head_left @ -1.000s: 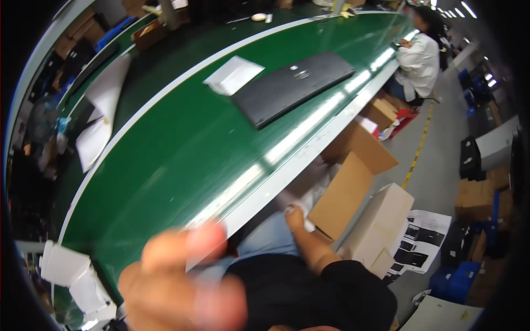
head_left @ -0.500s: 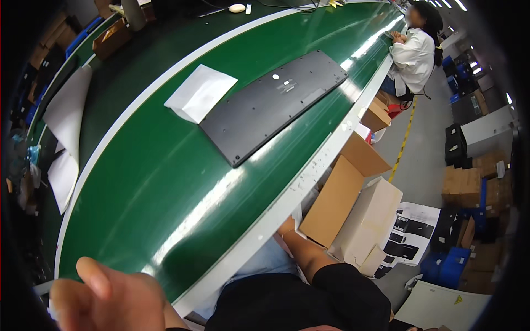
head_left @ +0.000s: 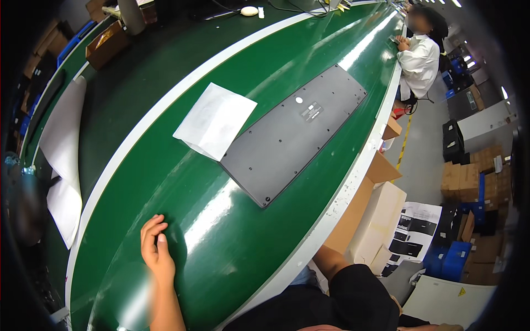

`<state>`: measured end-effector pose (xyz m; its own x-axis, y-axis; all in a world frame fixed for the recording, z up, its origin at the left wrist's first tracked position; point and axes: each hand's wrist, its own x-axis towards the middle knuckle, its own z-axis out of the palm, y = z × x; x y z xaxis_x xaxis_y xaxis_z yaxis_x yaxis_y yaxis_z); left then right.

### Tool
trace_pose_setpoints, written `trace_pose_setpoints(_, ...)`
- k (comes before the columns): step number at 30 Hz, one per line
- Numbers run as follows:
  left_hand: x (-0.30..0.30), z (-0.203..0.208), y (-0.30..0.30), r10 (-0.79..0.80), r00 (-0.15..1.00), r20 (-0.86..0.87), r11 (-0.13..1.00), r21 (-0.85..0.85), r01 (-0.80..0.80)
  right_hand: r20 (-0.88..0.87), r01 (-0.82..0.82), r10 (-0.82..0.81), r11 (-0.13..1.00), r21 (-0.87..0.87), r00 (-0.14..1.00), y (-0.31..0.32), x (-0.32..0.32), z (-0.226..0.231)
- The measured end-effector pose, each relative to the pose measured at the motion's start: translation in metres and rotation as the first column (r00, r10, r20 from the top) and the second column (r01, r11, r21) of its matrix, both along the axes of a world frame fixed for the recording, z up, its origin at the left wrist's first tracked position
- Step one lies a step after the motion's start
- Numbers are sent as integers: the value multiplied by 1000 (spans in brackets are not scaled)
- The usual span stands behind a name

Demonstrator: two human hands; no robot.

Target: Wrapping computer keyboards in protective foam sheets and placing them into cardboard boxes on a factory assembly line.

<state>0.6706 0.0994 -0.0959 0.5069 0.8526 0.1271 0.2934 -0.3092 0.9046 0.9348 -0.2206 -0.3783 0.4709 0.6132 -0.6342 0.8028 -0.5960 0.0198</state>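
My left hand (head_left: pixel 156 248) is at the lower left over the green conveyor belt (head_left: pixel 132 209), holding nothing. Its fingers are loosely curved, with the thumb a little apart. Whether it touches the belt I cannot tell. Ahead and to the right, a black keyboard (head_left: pixel 292 138) lies underside up, showing screws and a label. A flat white sleeve (head_left: pixel 215 118) rests beside it, at its left near corner. My right forearm (head_left: pixel 330 261) reaches down past the belt's white edge, close to an open cardboard box (head_left: pixel 353 209); the hand itself is hidden there.
A person in white (head_left: pixel 420 63) works farther along the belt's right side. Beside the box lie a pale carton (head_left: pixel 378 220) and a printed sheet (head_left: pixel 414 231). Stacked cartons (head_left: pixel 462 185) and blue bins (head_left: pixel 455 262) stand at the right. White sheeting (head_left: pixel 63 143) lies left.
My left hand has moved forward and right, from the bottom left corner to over the belt. My right hand has gone out of sight. Keyboard and sleeve appear lower and farther right.
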Motion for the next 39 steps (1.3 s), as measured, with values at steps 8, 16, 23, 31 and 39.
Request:
trace_pose_setpoints(8,-8,10,-3,-49,997,-52,997,51,52,-368,639,-529,696,326,764,-61,43,19)
trace_pose_setpoints(16,-32,0,-10,9,998,56,1000,8,-9,-130,508,-619,486,712,775,-78,20,134)
trace_pose_setpoints(23,-55,1,-20,36,999,23,998,45,-37,-179,365,-789,62,929,588,-95,32,227)
trace_pose_setpoints(31,-83,8,-61,0,990,-142,979,200,28,-956,716,-192,-633,293,222,-61,-12,383)
trace_pose_setpoints(39,-84,49,-162,-380,925,-18,925,20,381,-949,852,-10,-438,288,316,-31,-21,393)
